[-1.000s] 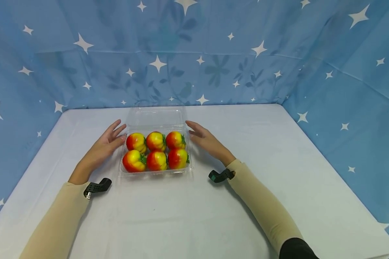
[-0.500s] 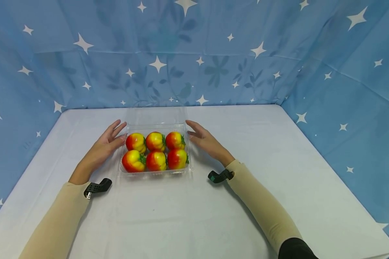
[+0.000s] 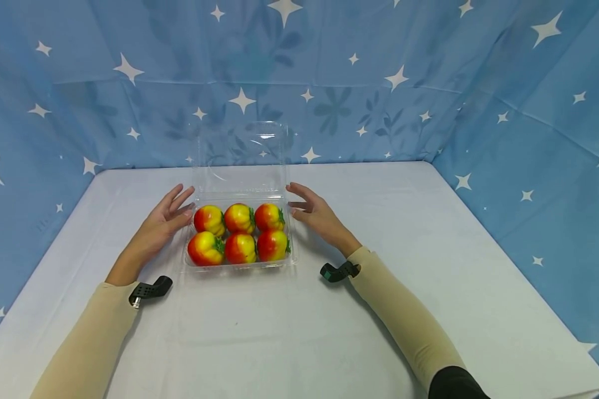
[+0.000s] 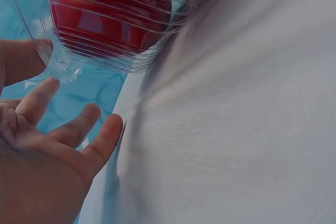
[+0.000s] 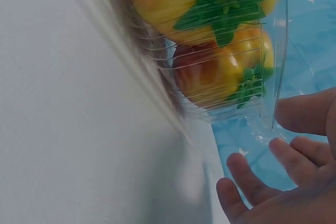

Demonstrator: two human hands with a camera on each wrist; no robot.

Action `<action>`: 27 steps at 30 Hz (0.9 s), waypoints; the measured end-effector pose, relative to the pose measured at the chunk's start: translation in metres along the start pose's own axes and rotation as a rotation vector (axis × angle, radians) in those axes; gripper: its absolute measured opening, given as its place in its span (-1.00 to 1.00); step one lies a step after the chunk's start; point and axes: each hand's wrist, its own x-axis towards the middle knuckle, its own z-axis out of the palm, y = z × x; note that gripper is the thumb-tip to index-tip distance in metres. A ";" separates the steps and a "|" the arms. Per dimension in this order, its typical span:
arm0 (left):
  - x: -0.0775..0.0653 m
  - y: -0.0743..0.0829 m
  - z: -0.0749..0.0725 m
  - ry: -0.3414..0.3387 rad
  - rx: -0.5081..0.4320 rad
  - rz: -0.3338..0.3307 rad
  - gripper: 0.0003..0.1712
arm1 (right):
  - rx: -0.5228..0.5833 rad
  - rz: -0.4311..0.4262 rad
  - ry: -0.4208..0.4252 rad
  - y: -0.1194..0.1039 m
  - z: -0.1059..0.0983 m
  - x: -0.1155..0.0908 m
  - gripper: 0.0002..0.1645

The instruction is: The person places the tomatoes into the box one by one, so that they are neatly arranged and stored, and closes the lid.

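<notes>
A clear plastic clamshell box (image 3: 239, 267) holds several glossy red-and-yellow bell peppers (image 3: 240, 247) with green leafy tops, set in two rows. Its transparent lid (image 3: 242, 149) stands raised at the back. My left hand (image 3: 162, 224) is at the box's left rear corner, fingers spread and mostly straight; in the left wrist view its thumb and index fingertip (image 4: 51, 83) meet the plastic edge. At the right rear corner is my right hand (image 3: 321, 219), fingers extended, with the thumb (image 5: 302, 113) against the clear edge in the right wrist view.
The box rests on a white-covered table (image 3: 379, 249). Behind and to the sides hangs a blue curtain (image 3: 339, 72) with white stars, close to the table's back edge. Black wrist mounts (image 3: 152, 288) sit over the beige sleeves.
The lid has swung upward from lying back on the table to standing against the curtain. Both hands have stayed nearly in place; the right fingers have shifted slightly. The peppers have not moved.
</notes>
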 end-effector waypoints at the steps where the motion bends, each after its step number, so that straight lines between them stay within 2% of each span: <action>1: 0.000 -0.001 0.000 0.003 -0.003 0.003 0.02 | 0.004 -0.003 0.005 0.000 0.000 0.000 -0.17; 14: -0.001 -0.002 0.003 0.049 -0.034 0.044 -0.09 | -0.032 -0.024 0.061 0.002 0.001 -0.001 -0.12; 20: -0.002 -0.002 0.004 0.061 -0.054 0.064 -0.10 | -0.017 -0.031 0.068 0.003 0.001 -0.002 -0.13; 27: -0.003 -0.003 0.005 0.084 -0.035 0.082 -0.15 | 0.015 -0.042 0.066 0.003 0.002 -0.002 -0.20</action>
